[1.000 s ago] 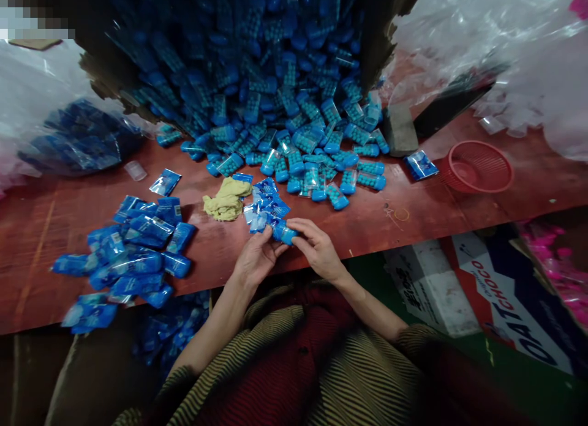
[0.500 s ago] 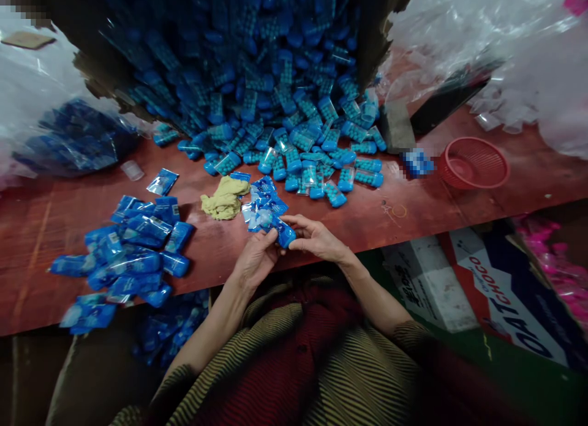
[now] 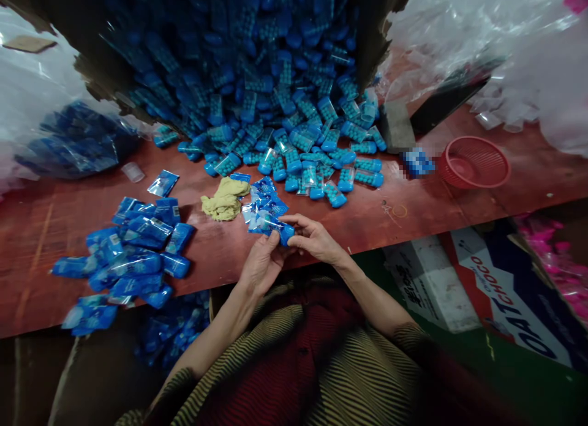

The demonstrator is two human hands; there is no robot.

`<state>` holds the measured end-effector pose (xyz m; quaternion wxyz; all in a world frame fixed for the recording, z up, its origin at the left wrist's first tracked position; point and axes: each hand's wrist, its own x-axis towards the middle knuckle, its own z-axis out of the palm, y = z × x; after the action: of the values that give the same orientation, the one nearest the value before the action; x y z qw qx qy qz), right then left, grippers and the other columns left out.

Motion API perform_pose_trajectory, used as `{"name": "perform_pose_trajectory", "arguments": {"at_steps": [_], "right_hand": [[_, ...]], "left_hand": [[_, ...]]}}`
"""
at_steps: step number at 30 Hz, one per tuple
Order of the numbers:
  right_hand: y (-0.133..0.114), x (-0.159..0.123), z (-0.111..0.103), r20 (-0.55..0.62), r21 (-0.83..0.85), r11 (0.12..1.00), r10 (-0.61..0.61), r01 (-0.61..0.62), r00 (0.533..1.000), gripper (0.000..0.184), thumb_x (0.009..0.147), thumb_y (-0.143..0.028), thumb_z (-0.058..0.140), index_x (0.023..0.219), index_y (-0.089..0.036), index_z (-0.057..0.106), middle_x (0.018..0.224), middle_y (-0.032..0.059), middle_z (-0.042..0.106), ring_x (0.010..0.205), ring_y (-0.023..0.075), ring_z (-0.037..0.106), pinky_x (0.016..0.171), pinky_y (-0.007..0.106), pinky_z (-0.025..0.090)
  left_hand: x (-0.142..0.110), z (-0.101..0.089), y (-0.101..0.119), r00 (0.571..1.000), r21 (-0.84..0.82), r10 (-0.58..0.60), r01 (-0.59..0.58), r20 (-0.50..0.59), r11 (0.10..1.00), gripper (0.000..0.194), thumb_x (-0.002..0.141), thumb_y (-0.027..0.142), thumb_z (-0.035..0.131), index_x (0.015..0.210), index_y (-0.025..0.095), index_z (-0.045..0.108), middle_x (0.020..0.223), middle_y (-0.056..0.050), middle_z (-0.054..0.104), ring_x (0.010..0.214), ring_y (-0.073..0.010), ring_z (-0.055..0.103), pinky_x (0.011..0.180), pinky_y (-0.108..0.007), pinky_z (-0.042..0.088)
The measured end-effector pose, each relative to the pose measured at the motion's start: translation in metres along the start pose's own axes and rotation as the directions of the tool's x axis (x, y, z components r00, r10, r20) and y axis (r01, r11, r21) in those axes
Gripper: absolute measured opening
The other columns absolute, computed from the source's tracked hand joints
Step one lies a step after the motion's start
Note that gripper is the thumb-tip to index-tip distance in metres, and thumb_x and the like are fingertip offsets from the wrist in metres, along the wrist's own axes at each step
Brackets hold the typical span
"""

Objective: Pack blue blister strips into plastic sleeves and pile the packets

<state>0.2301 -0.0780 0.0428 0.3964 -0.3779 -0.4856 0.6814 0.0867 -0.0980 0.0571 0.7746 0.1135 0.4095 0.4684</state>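
Observation:
Over the table's front edge, both my hands are closed on one blue candy bottle (image 3: 281, 230) with a blue printed sleeve around it. My left hand (image 3: 265, 261) grips its near side, thumb on top. My right hand (image 3: 316, 239) pinches its right end between thumb and fingers. Just beyond lie flat blue printed sleeves (image 3: 266, 196) in a loose stack. A crumpled yellow cloth (image 3: 225, 198) sits left of them. Farther left is a heap of sleeved blue bottles (image 3: 138, 254). Unsleeved clear bottles of blue beads (image 3: 312, 138) spill toward me from a torn cardboard box (image 3: 374, 40).
A red plastic basket (image 3: 478, 163) stands at the right, near a grey block (image 3: 397, 127). At the left are a bag of blue packets (image 3: 78, 138) and a small clear cup (image 3: 133, 172). Below the table's right edge lies a printed carton (image 3: 500, 297).
The bottle in my hands has turned slightly to lie flatter, and my left fingers have shifted their hold a little. The piles on the table look unchanged.

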Motion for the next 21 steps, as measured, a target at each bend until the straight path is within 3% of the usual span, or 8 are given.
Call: {"name": "perform_pose_trajectory", "arguments": {"at_steps": [6,10,12,14,16,18,19,21], "right_hand": [[0.008,0.003,0.003,0.027,0.071,0.997,0.028,-0.029,0.999,0.051,0.071,-0.03,0.068,0.12,-0.026,0.055,0.084,-0.0023,0.058,0.057,0.0073,0.049,0.044,0.017,0.044],[0.012,0.006,0.005,0.037,0.007,0.999,0.035,-0.036,0.999,0.057,0.072,-0.03,0.066,0.127,-0.026,0.05,0.094,-0.0002,0.058,0.057,0.0067,0.048,0.044,0.018,0.043],[0.013,0.006,0.004,0.0,-0.113,0.994,0.011,-0.011,1.0,0.051,0.076,-0.029,0.063,0.125,-0.024,0.051,0.095,0.0002,0.057,0.055,0.0055,0.046,0.045,0.018,0.043],[0.012,0.007,0.002,-0.069,-0.292,0.956,-0.053,0.03,0.996,0.041,0.079,-0.027,0.059,0.119,-0.021,0.056,0.092,0.0005,0.057,0.056,0.0058,0.045,0.053,0.021,0.045],[0.011,0.012,-0.001,-0.112,-0.495,0.866,-0.145,0.071,0.983,0.03,0.083,-0.025,0.056,0.112,-0.018,0.06,0.089,0.0014,0.058,0.064,0.0085,0.05,0.065,0.025,0.047],[0.008,0.02,-0.001,-0.103,-0.683,0.726,-0.205,0.08,0.973,0.026,0.087,-0.024,0.053,0.111,-0.019,0.061,0.094,0.0036,0.059,0.079,0.0127,0.055,0.076,0.028,0.047],[0.006,0.026,-0.001,-0.089,-0.765,0.641,-0.206,0.066,0.974,0.027,0.088,-0.024,0.051,0.113,-0.02,0.06,0.099,0.005,0.059,0.087,0.015,0.056,0.079,0.029,0.046],[0.003,0.04,0.001,-0.063,-0.892,0.451,-0.153,0.013,0.986,0.033,0.089,-0.023,0.05,0.121,-0.022,0.055,0.112,0.0076,0.056,0.099,0.0195,0.054,0.079,0.031,0.045]], "left_hand": [[0.0,0.002,-0.002,0.999,-0.02,-0.02,0.021,0.032,1.0,0.017,0.074,0.024,0.071,0.086,0.015,0.065,0.083,-0.003,0.07,0.074,-0.0144,0.066,0.075,-0.03,0.056],[-0.003,-0.007,0.01,0.999,-0.028,-0.002,0.001,-0.037,1.0,0.013,0.08,0.026,0.063,0.088,0.016,0.065,0.084,-0.004,0.071,0.077,-0.0163,0.067,0.079,-0.034,0.055],[-0.007,-0.024,0.032,0.984,-0.067,0.099,-0.11,-0.148,0.992,0.018,0.085,0.035,0.055,0.085,0.019,0.065,0.081,-0.003,0.071,0.081,-0.017,0.067,0.081,-0.034,0.054],[-0.014,-0.047,0.061,0.906,-0.083,0.314,-0.349,-0.283,0.933,0.036,0.088,0.049,0.042,0.085,0.021,0.064,0.082,-0.002,0.072,0.086,-0.0156,0.067,0.083,-0.031,0.054],[-0.022,-0.069,0.089,0.819,-0.02,0.453,-0.49,-0.353,0.871,0.054,0.087,0.062,0.03,0.087,0.02,0.064,0.085,-0.004,0.072,0.093,-0.0149,0.066,0.081,-0.025,0.053],[-0.028,-0.079,0.103,0.782,0.003,0.492,-0.531,-0.382,0.847,0.056,0.087,0.062,0.028,0.089,0.019,0.064,0.083,-0.004,0.072,0.09,-0.0134,0.066,0.078,-0.023,0.054],[-0.029,-0.079,0.103,0.794,-0.012,0.464,-0.509,-0.394,0.861,0.053,0.088,0.059,0.03,0.089,0.019,0.064,0.08,-0.004,0.072,0.084,-0.0133,0.067,0.075,-0.023,0.054],[-0.027,-0.07,0.091,0.862,-0.056,0.344,-0.391,-0.372,0.919,0.041,0.09,0.049,0.036,0.09,0.018,0.063,0.075,-0.003,0.071,0.074,-0.0137,0.068,0.07,-0.026,0.055]]}}
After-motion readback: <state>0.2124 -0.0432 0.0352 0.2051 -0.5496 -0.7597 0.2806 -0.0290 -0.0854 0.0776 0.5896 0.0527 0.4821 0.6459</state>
